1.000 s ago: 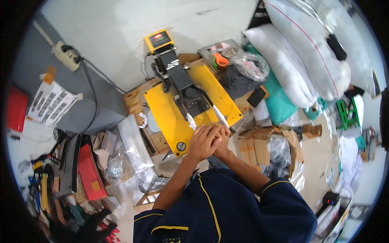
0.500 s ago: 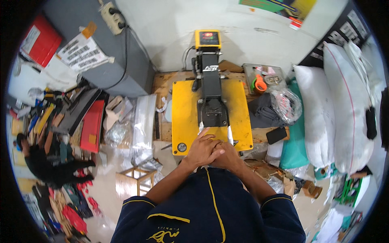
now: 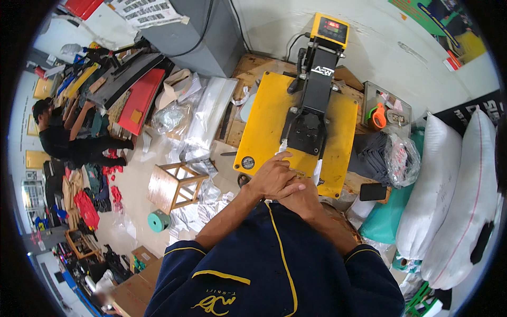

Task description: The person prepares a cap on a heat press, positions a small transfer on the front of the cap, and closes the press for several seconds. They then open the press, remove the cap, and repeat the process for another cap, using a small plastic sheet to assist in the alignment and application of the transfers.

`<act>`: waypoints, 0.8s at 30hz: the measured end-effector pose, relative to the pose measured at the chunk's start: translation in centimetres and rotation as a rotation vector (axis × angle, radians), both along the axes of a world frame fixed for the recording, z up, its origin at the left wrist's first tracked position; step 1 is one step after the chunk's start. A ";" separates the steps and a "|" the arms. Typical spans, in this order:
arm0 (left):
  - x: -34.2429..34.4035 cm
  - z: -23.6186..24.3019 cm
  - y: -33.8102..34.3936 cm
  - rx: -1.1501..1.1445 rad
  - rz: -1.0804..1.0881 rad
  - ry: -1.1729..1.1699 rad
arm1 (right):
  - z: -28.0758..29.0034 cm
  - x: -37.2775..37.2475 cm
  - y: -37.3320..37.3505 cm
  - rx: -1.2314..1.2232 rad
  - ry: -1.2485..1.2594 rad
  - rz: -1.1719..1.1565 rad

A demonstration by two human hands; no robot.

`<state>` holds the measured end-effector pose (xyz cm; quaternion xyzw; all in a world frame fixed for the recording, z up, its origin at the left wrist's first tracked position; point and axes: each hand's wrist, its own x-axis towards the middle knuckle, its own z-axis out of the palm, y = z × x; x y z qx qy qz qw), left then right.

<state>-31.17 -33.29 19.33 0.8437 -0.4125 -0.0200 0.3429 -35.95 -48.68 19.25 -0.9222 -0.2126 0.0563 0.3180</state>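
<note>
A yellow heat press [image 3: 264,121] with a black upper arm and a lit display stands in front of me. Its handle has two side bars wrapped in white, the left one [image 3: 283,145] and the right one [image 3: 317,171]. My hands meet at the handle's front end, between those bars. On top lies my left hand [image 3: 271,177], its fingers folded over my right hand [image 3: 301,197] and its thumb across it. The right hand's fingers are hidden under the left, so their grip on the handle does not show.
White sacks [image 3: 430,185], a dark phone [image 3: 373,192] and bagged dark cloth [image 3: 377,158] are on the right. A wooden stool [image 3: 174,186] and a green roll [image 3: 158,221] stand left on the floor. A person in black [image 3: 68,132] works at the far left.
My view has turned left, so the press appears tilted and farther right, and more floor shows at the left. My hands stay laid together at the handle.
</note>
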 end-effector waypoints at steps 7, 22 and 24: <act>-0.1 2.8 0.1 0.129 -0.026 0.165 | 2.3 0.0 -0.1 -0.041 -0.025 0.014; -2.0 -11.0 17.5 0.333 0.579 0.156 | 5.5 1.3 1.8 -0.426 0.295 -0.001; -0.9 -13.2 17.9 0.330 0.606 0.191 | 5.7 1.0 2.1 -0.462 0.272 -0.037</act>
